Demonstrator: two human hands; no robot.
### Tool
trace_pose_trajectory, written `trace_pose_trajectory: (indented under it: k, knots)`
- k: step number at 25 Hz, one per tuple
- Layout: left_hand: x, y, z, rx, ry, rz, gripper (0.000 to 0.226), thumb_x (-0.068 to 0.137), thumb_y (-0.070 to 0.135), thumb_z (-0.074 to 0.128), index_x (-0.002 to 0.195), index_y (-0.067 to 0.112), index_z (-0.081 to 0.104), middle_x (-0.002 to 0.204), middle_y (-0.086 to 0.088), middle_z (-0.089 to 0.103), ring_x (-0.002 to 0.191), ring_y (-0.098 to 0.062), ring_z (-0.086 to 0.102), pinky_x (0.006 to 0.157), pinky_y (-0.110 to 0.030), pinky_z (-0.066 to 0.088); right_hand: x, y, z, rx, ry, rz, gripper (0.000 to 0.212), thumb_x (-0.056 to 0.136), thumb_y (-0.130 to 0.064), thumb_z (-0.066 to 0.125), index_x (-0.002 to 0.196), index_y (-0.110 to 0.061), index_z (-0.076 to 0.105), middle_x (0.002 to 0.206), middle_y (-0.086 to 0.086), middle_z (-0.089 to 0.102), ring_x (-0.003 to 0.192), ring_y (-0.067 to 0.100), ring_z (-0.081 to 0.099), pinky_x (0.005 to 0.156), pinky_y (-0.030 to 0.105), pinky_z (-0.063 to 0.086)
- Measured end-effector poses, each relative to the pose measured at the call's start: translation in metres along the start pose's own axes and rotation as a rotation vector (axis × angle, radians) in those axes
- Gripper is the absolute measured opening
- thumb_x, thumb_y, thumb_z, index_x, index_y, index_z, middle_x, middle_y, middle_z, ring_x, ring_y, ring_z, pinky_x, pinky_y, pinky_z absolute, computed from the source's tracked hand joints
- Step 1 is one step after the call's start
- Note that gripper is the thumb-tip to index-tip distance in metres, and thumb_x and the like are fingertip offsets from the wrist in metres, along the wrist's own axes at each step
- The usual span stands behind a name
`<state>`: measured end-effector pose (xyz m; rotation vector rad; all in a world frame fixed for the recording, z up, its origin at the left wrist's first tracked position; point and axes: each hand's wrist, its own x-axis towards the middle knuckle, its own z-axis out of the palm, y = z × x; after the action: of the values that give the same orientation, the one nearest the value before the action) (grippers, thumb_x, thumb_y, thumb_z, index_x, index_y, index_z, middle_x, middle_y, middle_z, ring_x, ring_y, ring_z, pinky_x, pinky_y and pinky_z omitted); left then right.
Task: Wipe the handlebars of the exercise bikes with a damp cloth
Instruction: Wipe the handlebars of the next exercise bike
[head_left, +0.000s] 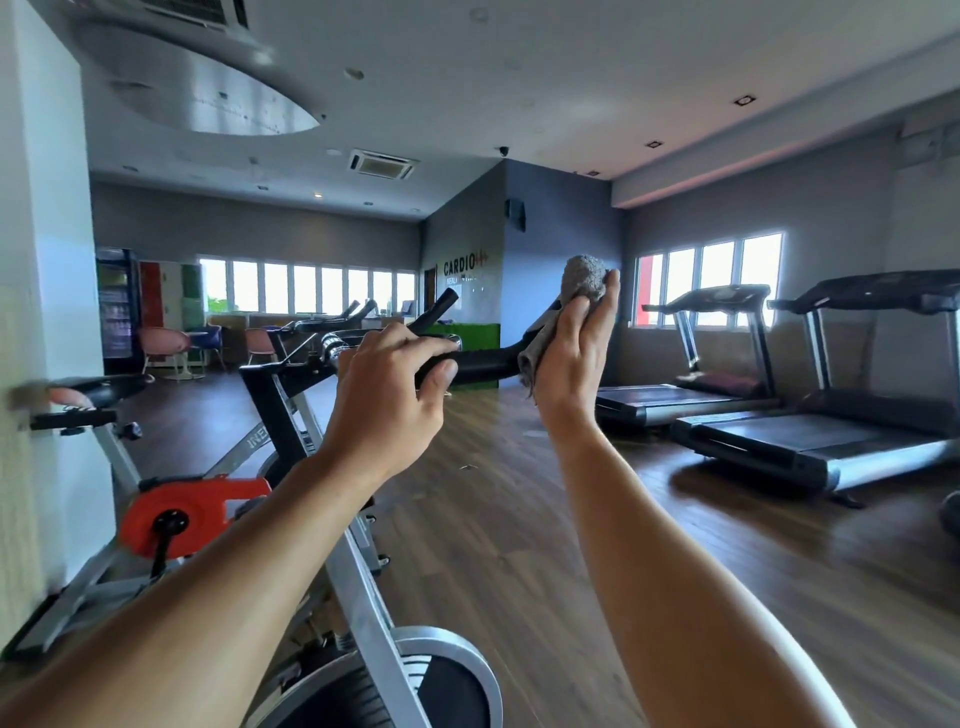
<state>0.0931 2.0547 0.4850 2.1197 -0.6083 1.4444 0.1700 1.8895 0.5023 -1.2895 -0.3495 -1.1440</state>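
A spin bike (291, 431) with a black and silver frame stands just in front of me. Its black handlebar (483, 361) runs across the middle of the view, with one horn rising on the right. My left hand (389, 395) grips the middle of the bar, thumb under it. My right hand (576, 348) holds a grey cloth (584, 278) wrapped round the right horn's upper end; the cloth's tail hangs down beside my palm. The horn's tip is hidden under the cloth.
A white pillar (47, 312) stands close on the left. Behind it is the saddle (98, 389) of another bike with an orange guard (192, 512). Two treadmills (810, 431) stand at the right under windows. Wooden floor (509, 519) stretches ahead. Chairs and a drinks fridge (117, 306) are far back.
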Motion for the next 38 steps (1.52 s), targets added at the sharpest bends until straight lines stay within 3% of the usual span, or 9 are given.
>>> trace_pose_trajectory:
  k: [3,5,11,15,17,24,30,34,38]
  knots:
    - [-0.002,0.001,-0.001,0.002,0.007,-0.006,0.034,0.086,0.034,0.053,0.11,0.019,0.073,0.084,0.011,0.049,0.089,-0.025,0.059,0.085,-0.051,0.048,-0.04,0.001,0.002,-0.145,-0.137,-0.16,0.056,0.105,-0.027,0.029,0.157,-0.013,0.014,0.165,0.012,-0.006,0.153,0.019,-0.003,0.122,0.023,0.003]
    - [-0.001,-0.001,-0.001,-0.01,0.0,-0.01,0.034,0.087,0.034,0.053,0.11,0.019,0.073,0.085,0.008,0.055,0.089,-0.024,0.061,0.084,-0.051,0.049,-0.047,0.004,0.0,-0.285,-0.195,-0.262,0.055,0.103,-0.033,0.027,0.155,-0.015,0.023,0.165,0.013,-0.007,0.153,0.025,-0.005,0.123,0.039,0.005]
    - [-0.002,-0.007,0.0,-0.001,0.003,0.03,0.032,0.088,0.031,0.056,0.11,0.016,0.073,0.085,0.003,0.058,0.086,-0.026,0.061,0.081,-0.05,0.05,-0.028,0.004,-0.024,-0.64,-0.326,-0.514,0.051,0.102,-0.04,0.026,0.142,-0.017,0.049,0.163,0.009,0.017,0.152,0.032,-0.002,0.119,0.054,0.008]
    - [-0.002,-0.008,0.0,0.015,-0.004,0.033,0.029,0.09,0.029,0.057,0.111,0.018,0.073,0.089,0.0,0.063,0.087,-0.026,0.061,0.082,-0.045,0.047,-0.004,-0.002,-0.047,-0.909,-0.43,-0.833,0.055,0.102,-0.041,0.023,0.135,-0.013,0.056,0.151,0.012,0.043,0.149,0.036,0.023,0.113,0.063,0.022]
    - [0.0,-0.006,-0.003,0.025,-0.046,-0.015,0.028,0.09,0.03,0.057,0.111,0.019,0.072,0.092,0.001,0.064,0.089,-0.023,0.06,0.084,-0.041,0.043,0.02,-0.015,-0.049,-1.029,-0.439,-0.883,0.05,0.101,-0.039,0.028,0.128,-0.013,0.061,0.142,0.009,0.054,0.145,0.033,0.033,0.112,0.064,0.022]
    - [0.012,0.005,-0.022,0.03,-0.311,-0.19,0.027,0.089,0.028,0.061,0.113,0.02,0.071,0.096,0.002,0.066,0.09,-0.02,0.058,0.081,-0.032,0.036,0.011,-0.053,-0.039,-1.023,-0.777,-0.851,0.036,0.096,-0.03,0.043,0.115,-0.01,0.067,0.123,0.009,0.065,0.128,0.032,0.054,0.109,0.055,0.032]
    - [0.053,0.011,-0.057,-0.042,-0.694,-0.366,0.034,0.082,0.012,0.074,0.116,0.013,0.07,0.107,-0.002,0.072,0.095,-0.023,0.067,0.086,-0.04,0.053,0.012,-0.087,-0.023,-1.127,-1.006,-0.461,0.04,0.098,-0.03,0.037,0.119,-0.007,0.062,0.122,0.012,0.062,0.128,0.037,0.048,0.113,0.051,0.029]
    - [0.07,0.004,-0.078,-0.004,-0.866,-0.409,0.036,0.083,0.009,0.074,0.118,0.01,0.068,0.113,-0.004,0.07,0.107,-0.025,0.064,0.093,-0.042,0.052,0.03,-0.097,-0.018,-1.169,-1.202,-0.392,0.042,0.099,-0.033,0.033,0.121,-0.011,0.061,0.122,0.009,0.064,0.128,0.034,0.05,0.116,0.051,0.02]
    - [0.077,-0.025,-0.09,-0.053,-0.985,-0.376,0.039,0.084,0.011,0.073,0.123,0.013,0.066,0.123,-0.002,0.067,0.123,-0.023,0.057,0.103,-0.042,0.048,0.02,-0.107,-0.002,-1.231,-1.143,-0.18,0.035,0.097,-0.03,0.039,0.111,-0.01,0.064,0.112,0.008,0.066,0.127,0.035,0.05,0.116,0.05,0.024]
